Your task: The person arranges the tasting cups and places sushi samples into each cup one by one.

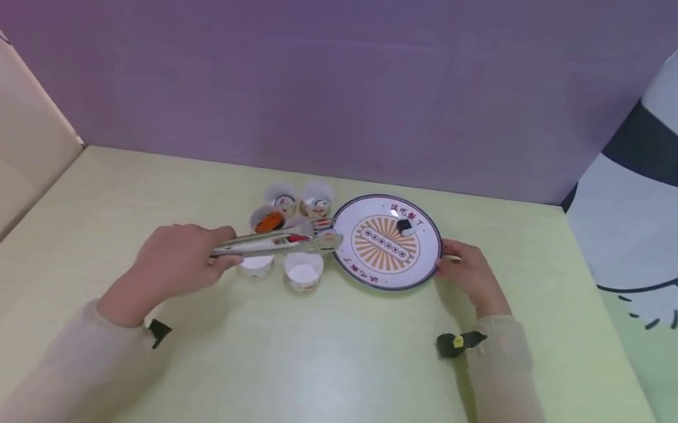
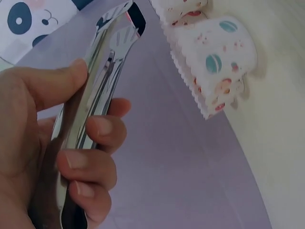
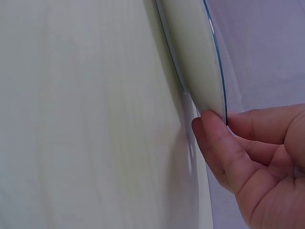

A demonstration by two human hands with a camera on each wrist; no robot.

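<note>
My left hand [image 1: 184,258] grips metal food tongs [image 2: 78,112], fingers wrapped round their arms. In the head view the tongs pass over the small paper cups, tips close to the plate's left side; I cannot tell whether anything is between the tips. My right hand [image 3: 264,164] pinches the edge of a round white plate [image 1: 349,232] between thumb and fingers. The plate has a dark rim, an orange ray pattern and red lettering. A small black-and-white piece [image 1: 404,227] lies on its upper right part.
Several printed paper cups [image 1: 302,273] with scalloped edges stand left of the plate. One holds an orange item [image 1: 270,222]. A purple wall [image 1: 333,89] rises behind the pale table [image 1: 310,373], and patterned side panels flank it.
</note>
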